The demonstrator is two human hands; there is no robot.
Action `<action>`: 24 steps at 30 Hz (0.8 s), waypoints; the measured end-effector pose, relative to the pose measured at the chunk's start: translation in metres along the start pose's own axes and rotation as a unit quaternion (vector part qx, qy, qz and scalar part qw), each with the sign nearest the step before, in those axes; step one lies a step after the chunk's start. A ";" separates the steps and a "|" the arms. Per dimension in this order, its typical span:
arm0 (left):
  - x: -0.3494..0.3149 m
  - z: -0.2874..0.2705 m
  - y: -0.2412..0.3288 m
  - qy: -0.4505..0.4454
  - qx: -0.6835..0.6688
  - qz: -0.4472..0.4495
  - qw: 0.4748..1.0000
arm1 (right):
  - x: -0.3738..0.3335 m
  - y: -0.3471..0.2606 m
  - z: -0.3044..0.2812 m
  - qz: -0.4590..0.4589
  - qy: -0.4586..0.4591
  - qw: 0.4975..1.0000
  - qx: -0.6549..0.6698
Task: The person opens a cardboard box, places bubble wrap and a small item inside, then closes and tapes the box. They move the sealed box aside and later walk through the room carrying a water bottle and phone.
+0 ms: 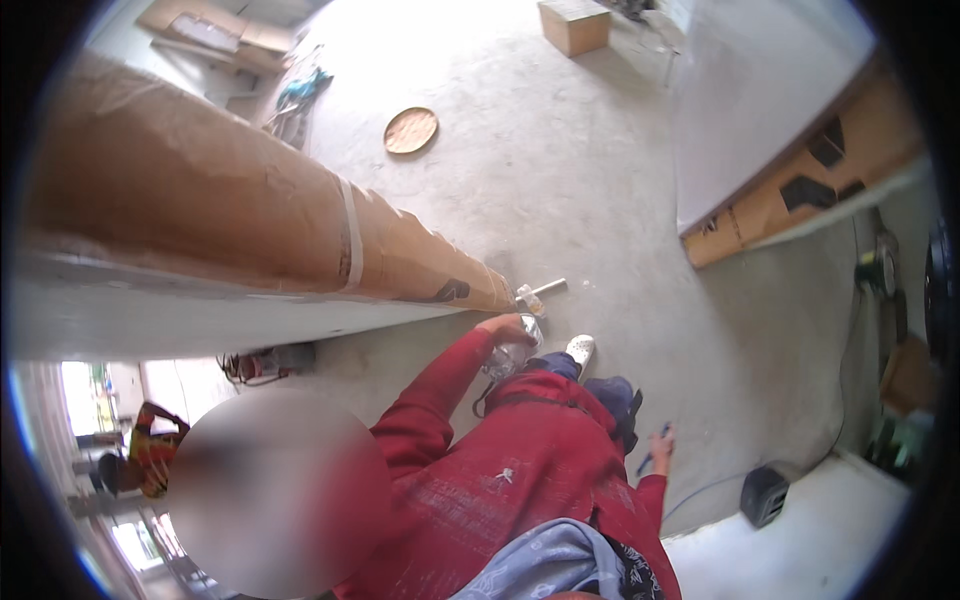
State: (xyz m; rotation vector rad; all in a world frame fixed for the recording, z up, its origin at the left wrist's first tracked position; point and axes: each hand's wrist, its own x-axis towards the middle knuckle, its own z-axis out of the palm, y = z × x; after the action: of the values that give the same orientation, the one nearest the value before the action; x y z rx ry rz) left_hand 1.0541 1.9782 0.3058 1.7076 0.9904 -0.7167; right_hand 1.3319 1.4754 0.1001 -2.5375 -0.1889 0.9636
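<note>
My left hand (508, 328) is closed on a crumpled, shiny clear plastic item (510, 360), which hangs down beside my thigh; its exact kind does not show. Just beyond that hand, a pale rod (548, 288) lies on the floor with a small see-through piece (531, 300) by it. My right hand (660, 448) is out to my right, low at my side. It is closed around a thin blue pen-like stick (645, 463).
A long slab wrapped in brown cardboard (260, 200) stands to my left, its end near my left hand. Another cardboard-edged panel (800, 190) stands at right. Ahead are a round woven tray (411, 131) and a box (576, 28). A black block-shaped object (764, 496) and cable lie at right; another person (150, 450) is at left.
</note>
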 end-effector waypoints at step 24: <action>0.052 0.108 0.127 0.020 -0.236 -0.364 0.901 | 0.363 -0.565 -0.007 -0.264 -0.309 0.873 -0.269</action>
State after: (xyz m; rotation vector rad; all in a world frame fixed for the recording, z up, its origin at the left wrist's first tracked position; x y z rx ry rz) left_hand 1.1887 1.8697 0.2859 0.9068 1.7053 -0.8160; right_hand 1.6209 2.0808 0.1275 -2.2755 -1.4331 1.5959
